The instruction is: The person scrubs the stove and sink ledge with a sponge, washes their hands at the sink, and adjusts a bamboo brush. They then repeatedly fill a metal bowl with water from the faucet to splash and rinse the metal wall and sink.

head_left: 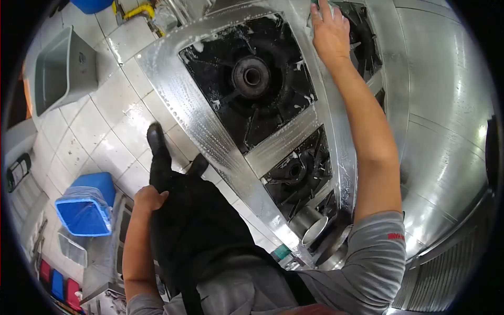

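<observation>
My right hand (331, 32) reaches over the wet metal stove top (205, 121) at the upper edge of the view. Its fingers press down, and a bit of something green shows at the fingertips, mostly hidden. Beside it lies a large black burner grate (249, 79) with white suds on it. Another black grate (362, 39) is just right of the hand, partly behind the forearm. My left hand (149, 198) is closed near my thigh, with the thumb out and nothing visible in it.
A smaller burner (296, 168) sits lower on the stove, with a metal pot (308, 224) near the end. A curved steel surface (446, 105) lies to the right. On the tiled floor stand a grey bin (81, 65) and a blue lined bin (107, 186).
</observation>
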